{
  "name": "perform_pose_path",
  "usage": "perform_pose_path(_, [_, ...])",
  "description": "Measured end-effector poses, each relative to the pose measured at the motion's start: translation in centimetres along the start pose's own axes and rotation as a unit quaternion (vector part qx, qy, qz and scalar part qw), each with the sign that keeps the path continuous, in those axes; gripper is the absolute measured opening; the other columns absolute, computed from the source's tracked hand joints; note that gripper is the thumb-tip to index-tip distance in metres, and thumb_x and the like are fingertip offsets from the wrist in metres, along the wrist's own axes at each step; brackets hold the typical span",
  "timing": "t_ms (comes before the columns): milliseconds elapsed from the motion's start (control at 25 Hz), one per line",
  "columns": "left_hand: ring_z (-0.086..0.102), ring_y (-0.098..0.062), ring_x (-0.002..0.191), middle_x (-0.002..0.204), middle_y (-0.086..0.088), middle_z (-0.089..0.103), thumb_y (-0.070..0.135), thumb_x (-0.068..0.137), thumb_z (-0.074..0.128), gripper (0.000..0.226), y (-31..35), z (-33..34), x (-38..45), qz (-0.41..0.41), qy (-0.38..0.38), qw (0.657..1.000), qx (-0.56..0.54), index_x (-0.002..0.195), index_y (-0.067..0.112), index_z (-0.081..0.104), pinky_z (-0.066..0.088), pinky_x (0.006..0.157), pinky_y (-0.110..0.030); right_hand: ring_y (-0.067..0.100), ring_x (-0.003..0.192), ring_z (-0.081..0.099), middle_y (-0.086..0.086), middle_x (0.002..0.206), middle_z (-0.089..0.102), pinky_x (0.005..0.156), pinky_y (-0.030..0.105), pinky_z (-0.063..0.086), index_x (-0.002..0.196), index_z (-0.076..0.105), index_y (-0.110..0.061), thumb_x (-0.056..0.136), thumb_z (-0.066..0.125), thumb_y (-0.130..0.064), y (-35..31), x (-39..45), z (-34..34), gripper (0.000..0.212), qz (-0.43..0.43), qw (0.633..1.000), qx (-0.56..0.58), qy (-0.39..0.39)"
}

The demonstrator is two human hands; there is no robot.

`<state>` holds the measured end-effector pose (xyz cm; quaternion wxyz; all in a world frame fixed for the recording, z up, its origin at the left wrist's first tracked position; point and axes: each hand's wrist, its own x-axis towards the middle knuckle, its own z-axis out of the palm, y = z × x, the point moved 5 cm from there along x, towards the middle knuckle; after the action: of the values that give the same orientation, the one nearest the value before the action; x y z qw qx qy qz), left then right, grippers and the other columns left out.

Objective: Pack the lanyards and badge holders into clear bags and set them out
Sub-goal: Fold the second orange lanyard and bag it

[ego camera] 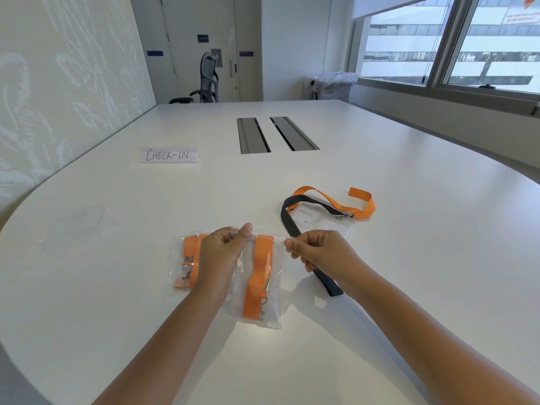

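A clear bag [257, 290] with a folded orange lanyard inside lies in front of me on the white table [380, 159]. My left hand [223, 252] pinches the bag's top edge on the left, and my right hand [318, 251] pinches the same edge at its right corner. A second clear bag [182, 261] holding an orange lanyard lies flat just to the left, partly hidden by my left hand. Farther right, a loose orange lanyard [358, 204] and a black lanyard [304, 211] lie over a clear badge holder [311, 219].
A paper sign reading CHECK-IN [169, 155] stands at the middle left. Two cable slots [274, 134] are set into the table's centre. A faint empty clear bag [76, 232] lies at the left. An office chair [204, 80] stands behind the far edge.
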<state>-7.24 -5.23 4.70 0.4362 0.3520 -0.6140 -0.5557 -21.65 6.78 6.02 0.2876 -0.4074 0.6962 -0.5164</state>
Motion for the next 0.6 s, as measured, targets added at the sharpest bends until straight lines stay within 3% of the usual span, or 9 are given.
perform_pose_path(120, [0.036,-0.004,0.042,0.04,0.013,0.039,0.034,0.081,0.066,0.046,-0.01,0.32,-0.13,-0.013,-0.015,1.0,0.01,0.039,0.023,0.052,0.033,0.045,-0.016,0.002,0.047,0.051,-0.011,0.057,0.064,0.051,0.012,0.046,0.068,0.07,-0.019,0.08,0.069,-0.033,0.22,0.09,-0.19,0.019,0.0,1.0,0.02,0.013])
perform_pose_path(280, [0.049,-0.015,0.054,0.056,-0.004,0.047,0.033,0.08,0.066,0.04,-0.44,0.59,-0.16,-0.06,-0.047,0.997,-0.034,0.05,0.015,0.046,0.042,0.054,-0.024,0.002,0.049,0.051,-0.011,0.056,0.062,0.053,0.011,0.046,0.069,0.068,-0.015,0.084,0.066,-0.028,0.28,0.26,-0.43,0.019,-0.004,0.999,0.024,0.032])
perform_pose_path(440, [0.058,-0.01,0.052,0.057,0.0,0.062,0.031,0.08,0.066,0.028,-0.7,0.5,-0.22,-0.094,-0.057,0.991,-0.071,0.06,0.013,0.061,0.05,0.051,-0.02,0.008,0.056,0.053,-0.005,0.066,0.064,0.058,0.016,0.049,0.076,0.069,-0.016,0.084,0.063,-0.034,0.31,0.44,-0.69,0.021,0.018,0.998,0.03,0.056])
perform_pose_path(600, [0.056,-0.011,0.053,0.059,-0.001,0.061,0.027,0.081,0.066,0.026,-0.73,0.42,-0.06,-0.085,-0.045,0.993,-0.068,0.062,0.01,0.062,0.05,0.053,-0.02,0.01,0.06,0.056,-0.004,0.067,0.066,0.06,0.018,0.052,0.076,0.071,-0.017,0.08,0.065,-0.036,0.56,0.34,-0.71,0.02,0.052,0.994,0.076,0.058])
